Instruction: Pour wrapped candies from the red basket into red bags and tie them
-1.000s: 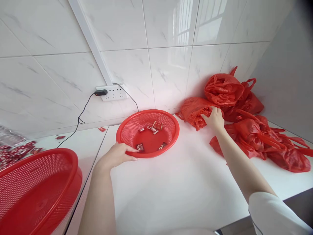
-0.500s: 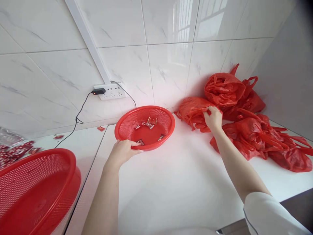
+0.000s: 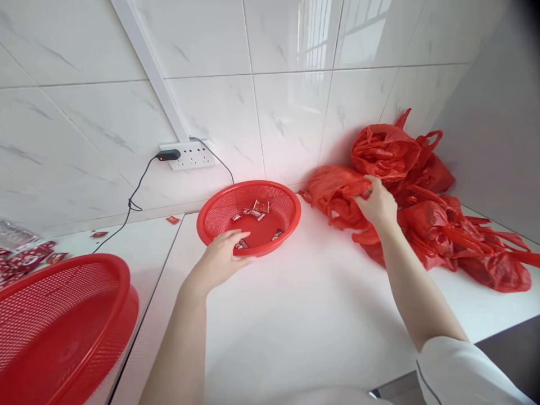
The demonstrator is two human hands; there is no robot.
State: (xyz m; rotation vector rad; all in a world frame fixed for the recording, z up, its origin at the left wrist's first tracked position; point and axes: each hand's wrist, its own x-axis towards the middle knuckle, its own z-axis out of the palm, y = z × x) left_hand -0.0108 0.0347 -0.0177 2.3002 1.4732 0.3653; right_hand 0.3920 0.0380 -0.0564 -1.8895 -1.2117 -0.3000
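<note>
Now left hand [image 3: 221, 260] grips red mesh basket [image 3: 219, 211] rim; right hand [image 3: 377, 202] clutches crinkled red bag [image 3: 333, 191].

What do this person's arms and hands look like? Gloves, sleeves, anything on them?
Both hands are bare: the left hand and right hand show no gloves, rings or watch. The forearms are uncovered; a white sleeve with a thin dark seam line covers the right upper arm.

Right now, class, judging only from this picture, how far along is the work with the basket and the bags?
Done: a few small wrapped sweets already lie in the red basket. In hand: the left hand grips the basket's near rim, and the right hand clutches a red plastic bag from the pile by the wall. Left: the basket is mostly bare, and more red packets lie at far left.
</note>
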